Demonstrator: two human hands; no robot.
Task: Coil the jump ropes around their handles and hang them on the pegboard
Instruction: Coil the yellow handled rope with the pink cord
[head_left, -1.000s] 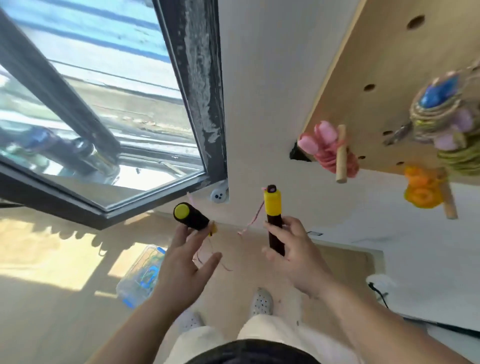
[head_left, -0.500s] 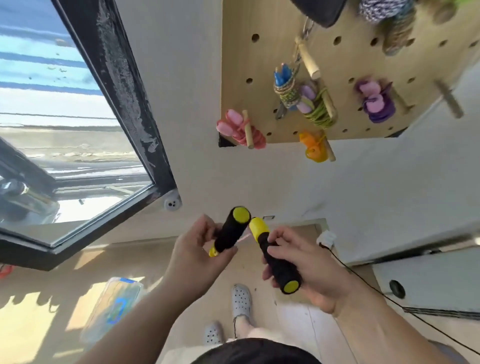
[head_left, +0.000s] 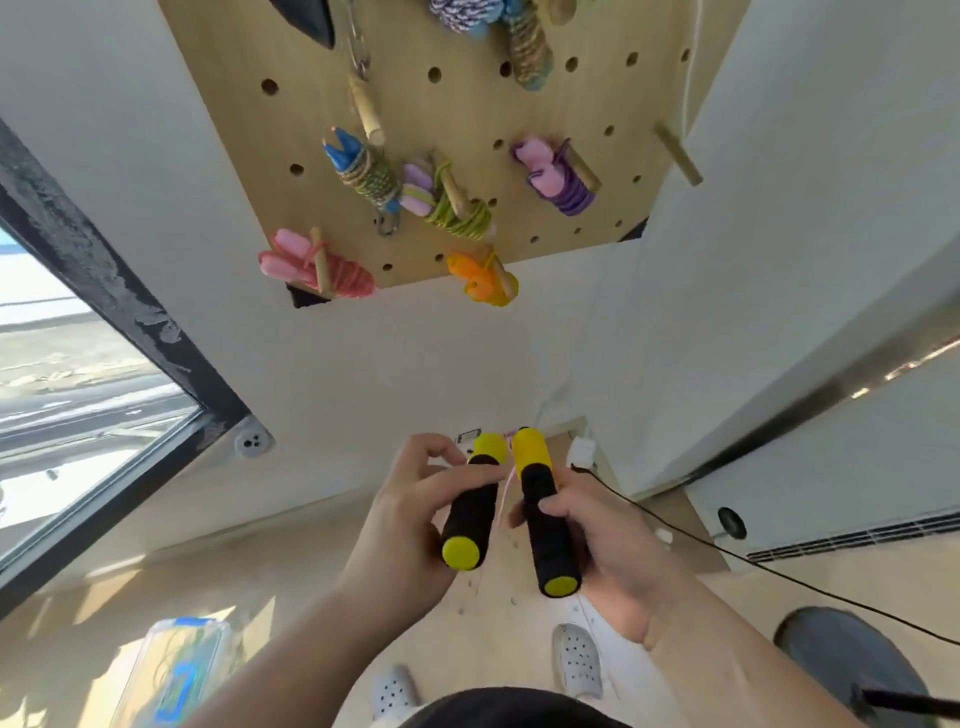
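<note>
Head view: both hands low at 6 o'clock, pegboard at 12 o'clock.
Change: half a second ago the handles met at their tips and splayed apart; now they stand side by side, nearly parallel, yellow butt caps toward the camera.
Left hand: fingers curled round the left handle.
Right hand: thumb and fingers wrapped round the right handle, at 3 o'clock of the other.
Pink cord: in the gap between the handles.

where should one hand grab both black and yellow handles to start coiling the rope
Wrap the right hand around both black foam middles from the right: the left handle and right handle lie side by side, nearly parallel. Leave the far yellow ends free, where the thin pink rope seems to emerge.
</note>
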